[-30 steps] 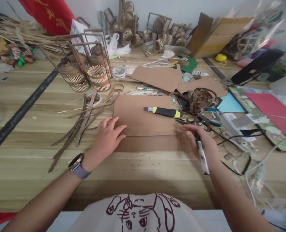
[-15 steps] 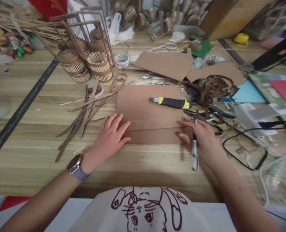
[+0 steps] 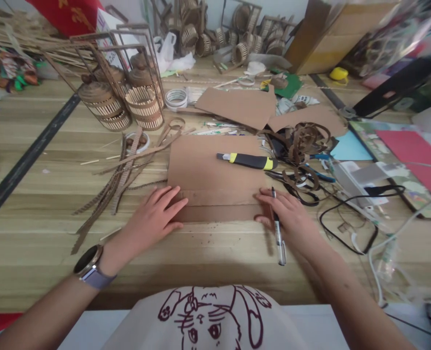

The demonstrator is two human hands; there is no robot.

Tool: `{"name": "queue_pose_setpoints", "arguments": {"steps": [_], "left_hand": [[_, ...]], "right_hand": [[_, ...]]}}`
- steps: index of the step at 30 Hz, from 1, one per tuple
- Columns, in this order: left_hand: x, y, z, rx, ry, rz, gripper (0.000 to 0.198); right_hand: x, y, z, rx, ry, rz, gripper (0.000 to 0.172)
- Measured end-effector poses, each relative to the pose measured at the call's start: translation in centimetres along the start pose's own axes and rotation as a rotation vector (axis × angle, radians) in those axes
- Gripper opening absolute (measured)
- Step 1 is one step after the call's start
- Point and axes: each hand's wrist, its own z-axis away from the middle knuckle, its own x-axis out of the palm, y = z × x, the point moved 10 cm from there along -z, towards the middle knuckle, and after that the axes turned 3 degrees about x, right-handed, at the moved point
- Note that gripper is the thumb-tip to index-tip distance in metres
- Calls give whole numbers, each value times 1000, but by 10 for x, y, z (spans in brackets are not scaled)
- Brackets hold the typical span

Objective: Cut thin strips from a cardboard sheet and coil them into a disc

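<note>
— Where is the cardboard sheet [image 3: 208,170] at this moment?
— It lies flat on the wooden table [image 3: 208,253], between the two hands, and the utility knife [image 3: 249,161] rests on top of it. The left hand [image 3: 153,221] is open with fingers spread, pressing the near left corner. The right hand [image 3: 291,221] is closed around a marker [image 3: 279,238], and its fingertips [image 3: 264,197] touch the near right corner.
— How to hold it well?
— I think both hands should press evenly on the near strip [image 3: 218,209], so the sheet does not slide

Both hands press a cardboard sheet [image 3: 211,175] flat, the right hand [image 3: 291,221] holding a pen [image 3: 278,233].
</note>
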Motion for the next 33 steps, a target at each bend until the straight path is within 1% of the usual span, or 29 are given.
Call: {"name": "queue_pose_setpoints", "arguments": {"steps": [3,7,10,12,14,18,20,23,26,29,33], "left_hand": [[1,-4,0,17,6,49,44],[3,-7,-10,13,15,65,43],[2,-7,-17,17,26,58,43],[1,-8,-17,29,39,83,43],[-1,-13,-14,30,52,111,41],[-5,-28,-8,-43,89,92,38],[-9,-31,-7,-55,121,86,38],[-17,-26,-8,-25,153,91,36],[-22,-16,-7,32,153,78,35],[-18,-10,-3,67,133,81,36],[-8,-13,2,48,131,74,42]], "right_hand": [[1,2,2,2,-9,14,45],[0,11,-3,11,8,37,44],[1,18,-8,15,-10,19,44],[1,20,-8,15,-22,-12,45],[-1,22,-8,26,-13,-56,42],[-3,28,-5,93,20,-108,31],[-4,29,-6,100,34,-109,25],[-8,27,-7,76,57,-96,16],[-11,27,-7,77,66,-65,13],[-13,26,-2,67,58,-58,13],[-14,25,6,53,60,-80,5]]}}
